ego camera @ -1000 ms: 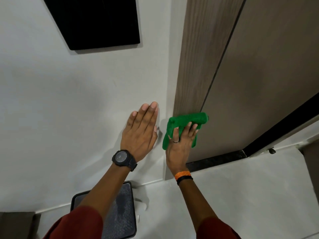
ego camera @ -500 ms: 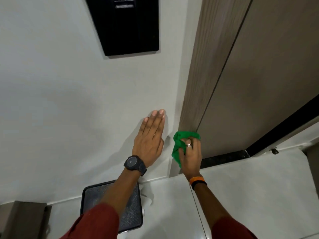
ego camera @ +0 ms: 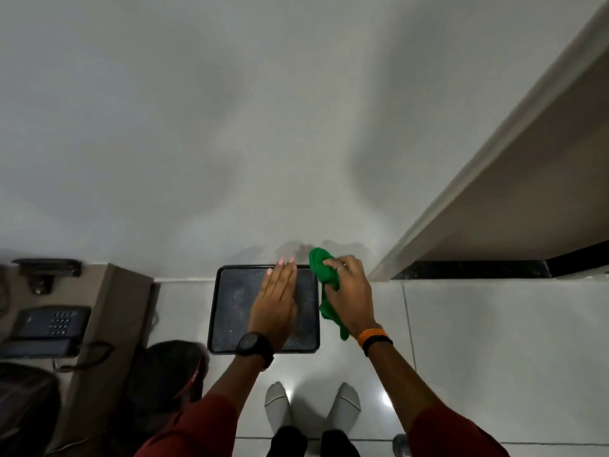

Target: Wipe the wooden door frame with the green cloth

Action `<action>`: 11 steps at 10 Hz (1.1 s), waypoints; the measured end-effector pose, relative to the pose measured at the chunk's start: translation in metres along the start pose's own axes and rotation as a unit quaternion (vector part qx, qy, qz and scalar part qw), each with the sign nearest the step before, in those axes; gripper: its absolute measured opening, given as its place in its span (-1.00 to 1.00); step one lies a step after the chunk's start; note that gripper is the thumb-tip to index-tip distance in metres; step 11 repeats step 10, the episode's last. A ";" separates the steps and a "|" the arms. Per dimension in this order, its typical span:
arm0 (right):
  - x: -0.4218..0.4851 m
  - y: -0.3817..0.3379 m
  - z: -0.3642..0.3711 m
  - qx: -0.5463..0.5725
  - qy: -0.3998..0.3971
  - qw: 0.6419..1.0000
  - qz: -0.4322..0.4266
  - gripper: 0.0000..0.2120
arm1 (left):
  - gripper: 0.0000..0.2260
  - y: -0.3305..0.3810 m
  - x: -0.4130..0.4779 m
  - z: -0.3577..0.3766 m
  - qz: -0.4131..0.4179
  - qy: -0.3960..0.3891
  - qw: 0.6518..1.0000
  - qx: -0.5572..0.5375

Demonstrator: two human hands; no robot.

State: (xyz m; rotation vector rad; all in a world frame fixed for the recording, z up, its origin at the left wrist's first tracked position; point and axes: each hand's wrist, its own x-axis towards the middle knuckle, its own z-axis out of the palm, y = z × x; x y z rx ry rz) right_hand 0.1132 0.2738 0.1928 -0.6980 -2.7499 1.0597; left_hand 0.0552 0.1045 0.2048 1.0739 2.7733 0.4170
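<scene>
My right hand (ego camera: pixel 351 291) is closed around the bunched green cloth (ego camera: pixel 324 277), which hangs down to my wrist. The cloth is off the wood, held in front of the white wall just left of the door frame's foot. The door frame (ego camera: pixel 468 169) runs as a pale strip from the floor up to the upper right, with the brown door (ego camera: pixel 534 192) beside it. My left hand (ego camera: pixel 275 306) is flat, fingers together, empty, hovering over a black tray and no longer touching the wall.
A black tray (ego camera: pixel 227 311) lies on the tiled floor against the wall. A brown desk edge (ego camera: pixel 105 308) with a dark telephone (ego camera: pixel 49 321) stands at the left, a dark chair (ego camera: pixel 164 374) beside it. My white shoes (ego camera: pixel 309 407) are below. A black threshold strip (ego camera: pixel 468 269) lies under the door.
The view has tilted down to the floor. My right hand came off the door frame with the cloth and moved left. My left hand left the wall.
</scene>
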 end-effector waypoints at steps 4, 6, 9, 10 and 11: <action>0.018 0.104 0.293 -0.230 -0.231 0.945 0.023 -0.20 | -0.44 -0.187 -0.023 0.244 -0.042 -0.106 0.993 0.027; 0.003 0.127 0.340 -0.228 -0.114 0.967 -0.023 -0.20 | -0.42 -0.221 -0.021 0.314 -0.072 -0.122 0.990 -0.023; 0.013 0.041 0.226 -0.239 0.022 0.966 -0.096 -0.30 | -0.43 -0.149 0.002 0.158 -0.038 0.031 0.997 -0.061; 0.011 -0.026 0.142 -0.178 0.101 0.967 -0.150 -0.33 | -0.45 -0.103 0.004 0.053 -0.008 0.122 0.987 -0.106; 0.011 -0.026 0.142 -0.178 0.101 0.967 -0.150 -0.33 | -0.45 -0.103 0.004 0.053 -0.008 0.122 0.987 -0.106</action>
